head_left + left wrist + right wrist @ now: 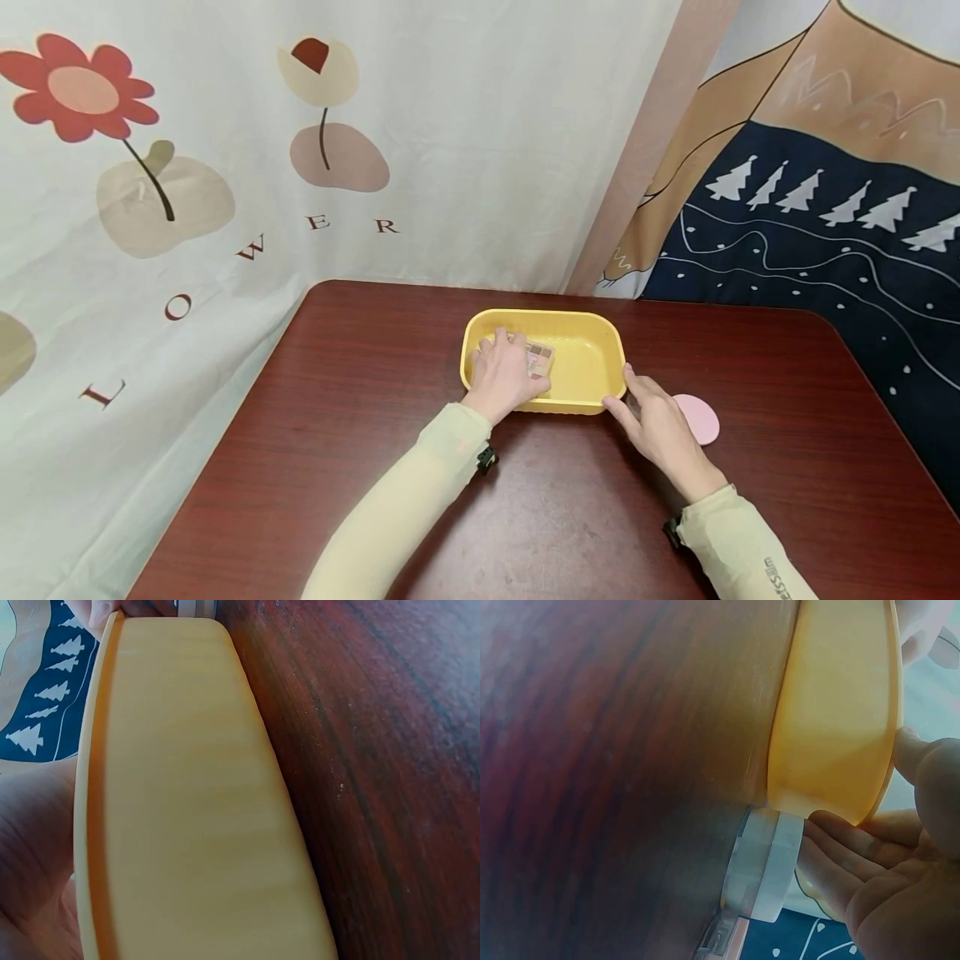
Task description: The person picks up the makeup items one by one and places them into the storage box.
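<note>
A yellow plastic basin [577, 407] stands on the table. My left hand [502, 375] reaches inside its left half and grips a flat palette [540, 358] with small coloured pans, which looks like an eyeshadow palette; the hand covers part of it. My right hand [660, 425] holds the basin's right front corner. In the right wrist view the thumb [907, 754] presses the rim and the fingers [855, 855] lie against the outer wall. The left wrist view shows mostly the basin's outer side [187, 787], with the palette hidden.
A pink round object [697, 419] lies right of my right hand. Close to the basin's side is a white, clear-based round container [765, 862], hidden in the head view. The dark red wooden table [337, 367] ends at a printed curtain [480, 150].
</note>
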### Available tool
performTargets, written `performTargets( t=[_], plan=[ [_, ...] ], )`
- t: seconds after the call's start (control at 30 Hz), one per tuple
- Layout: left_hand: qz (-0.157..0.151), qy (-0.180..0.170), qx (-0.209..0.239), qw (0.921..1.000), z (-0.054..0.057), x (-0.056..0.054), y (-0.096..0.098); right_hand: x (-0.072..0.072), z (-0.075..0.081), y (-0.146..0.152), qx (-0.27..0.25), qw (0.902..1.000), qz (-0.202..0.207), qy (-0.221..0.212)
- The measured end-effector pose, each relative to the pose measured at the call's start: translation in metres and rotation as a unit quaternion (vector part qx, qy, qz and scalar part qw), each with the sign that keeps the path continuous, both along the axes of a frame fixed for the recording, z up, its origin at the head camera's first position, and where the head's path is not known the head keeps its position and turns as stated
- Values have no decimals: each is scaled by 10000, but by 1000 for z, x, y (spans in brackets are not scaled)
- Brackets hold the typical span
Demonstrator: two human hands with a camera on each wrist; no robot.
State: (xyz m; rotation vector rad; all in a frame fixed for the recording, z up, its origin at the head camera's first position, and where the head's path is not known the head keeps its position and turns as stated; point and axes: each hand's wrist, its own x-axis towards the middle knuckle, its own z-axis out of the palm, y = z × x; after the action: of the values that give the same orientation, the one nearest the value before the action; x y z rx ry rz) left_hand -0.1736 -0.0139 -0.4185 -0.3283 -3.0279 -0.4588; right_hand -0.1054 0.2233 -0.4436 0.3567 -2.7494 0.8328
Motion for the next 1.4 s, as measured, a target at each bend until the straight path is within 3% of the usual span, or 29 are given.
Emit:
performTargets(
  t=[0.5,0.87,1.13,1.4],
  plan=[
    [-33,-273,-391,9989,3,-3,8,1,4,0,14,9997,-26,-240],
    [1,-379,-876,9954,5,-5,13,0,2,-1,61,9999,-27,-105],
    [12,-506,-888,9948,7,-7,17,0,3,-1,77,9998,-40,-197],
    [36,-405,-740,9964,6,-7,17,1,3,-1,61,9998,-35,-209]
  ],
)
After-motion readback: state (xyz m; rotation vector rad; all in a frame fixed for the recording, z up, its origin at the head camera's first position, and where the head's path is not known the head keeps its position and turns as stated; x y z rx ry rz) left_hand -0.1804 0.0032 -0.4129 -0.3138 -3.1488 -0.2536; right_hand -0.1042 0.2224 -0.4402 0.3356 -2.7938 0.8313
